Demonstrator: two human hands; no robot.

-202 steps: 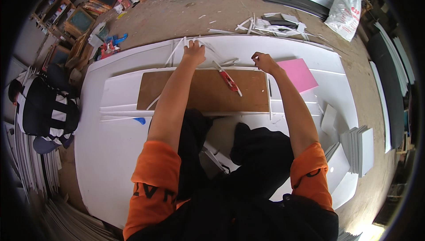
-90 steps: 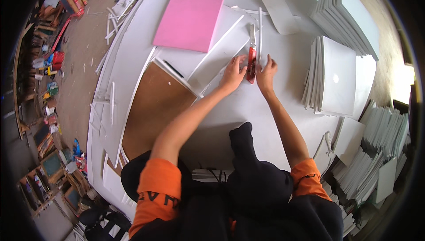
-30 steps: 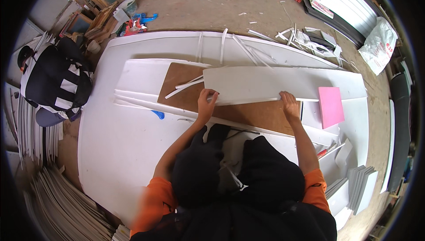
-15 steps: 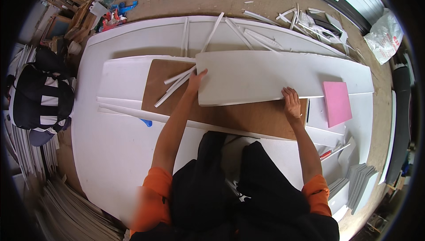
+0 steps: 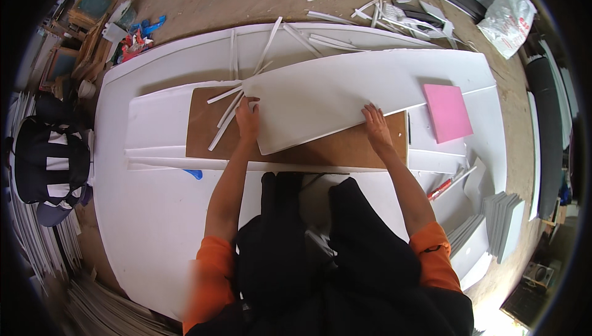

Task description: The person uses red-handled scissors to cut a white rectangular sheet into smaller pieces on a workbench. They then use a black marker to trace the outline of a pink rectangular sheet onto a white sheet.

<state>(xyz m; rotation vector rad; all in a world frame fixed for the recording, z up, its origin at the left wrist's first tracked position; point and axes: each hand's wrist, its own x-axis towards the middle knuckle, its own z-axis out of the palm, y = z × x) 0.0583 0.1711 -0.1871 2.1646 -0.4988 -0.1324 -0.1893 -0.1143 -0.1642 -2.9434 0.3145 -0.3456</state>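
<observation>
Left hand [image 5: 248, 120] and right hand [image 5: 377, 127] are apart, and both are on one long white board [image 5: 314, 102]. The left hand holds its left end, with the thumb on top. The right hand has its fingers on the near edge, but I cannot tell if it pinches. The white board is partly over a brown board [image 5: 333, 151]. White strips [image 5: 226, 120] are near the left hand. A pink block [image 5: 448, 114] and a red knife [image 5: 439, 189] are over on the right.
</observation>
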